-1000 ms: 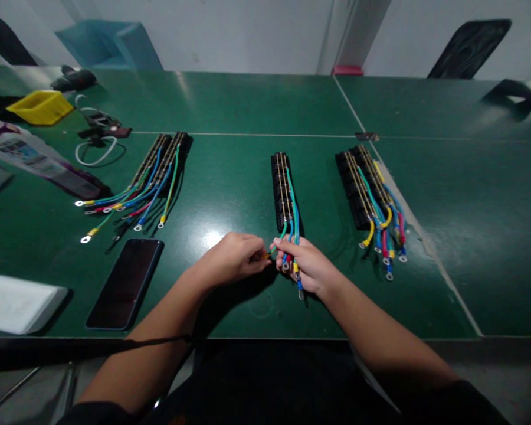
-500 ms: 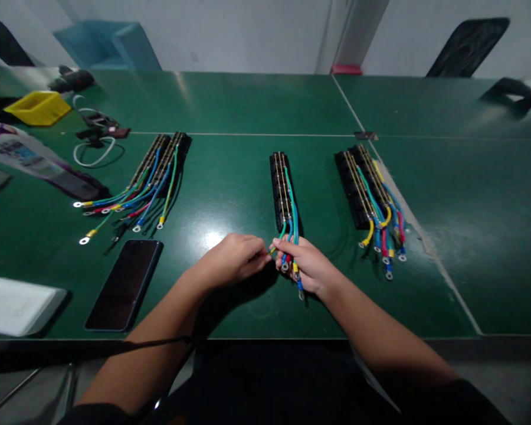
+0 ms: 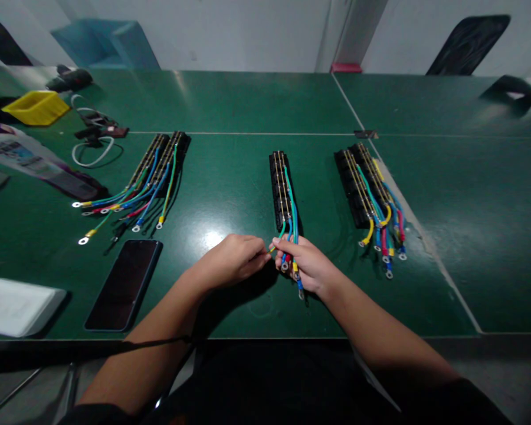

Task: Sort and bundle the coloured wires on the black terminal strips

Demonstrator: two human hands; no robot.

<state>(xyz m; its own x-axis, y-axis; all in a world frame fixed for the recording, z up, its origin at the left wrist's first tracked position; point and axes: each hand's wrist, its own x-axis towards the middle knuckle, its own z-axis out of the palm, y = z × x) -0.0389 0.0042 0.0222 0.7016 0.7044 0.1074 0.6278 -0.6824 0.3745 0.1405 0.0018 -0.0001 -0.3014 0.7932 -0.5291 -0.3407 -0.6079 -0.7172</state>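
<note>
A long black terminal strip (image 3: 281,192) with brass-coloured bars lies on the green table in front of me. Several green and blue wires (image 3: 295,215) run from its near end, tipped with ring terminals (image 3: 300,289). My right hand (image 3: 310,262) is closed around this bundle, thumb on top. My left hand (image 3: 248,257) is closed in a pinch at the end of one green wire with a yellow sleeve, pulled out to the left. Its ring end is hidden by the left fingers. The two hands almost touch.
Two wired strips (image 3: 154,162) lie at left, two more (image 3: 363,183) at right. Nearer on the left are a phone (image 3: 124,286) and a white box (image 3: 20,307). A bottle (image 3: 39,159), a yellow bin (image 3: 38,108) and a white cable (image 3: 92,159) stand farther back left.
Almost nothing differs. Both hands keep their hold on the wires, and the strip stays where it was; the view has shifted very slightly.
</note>
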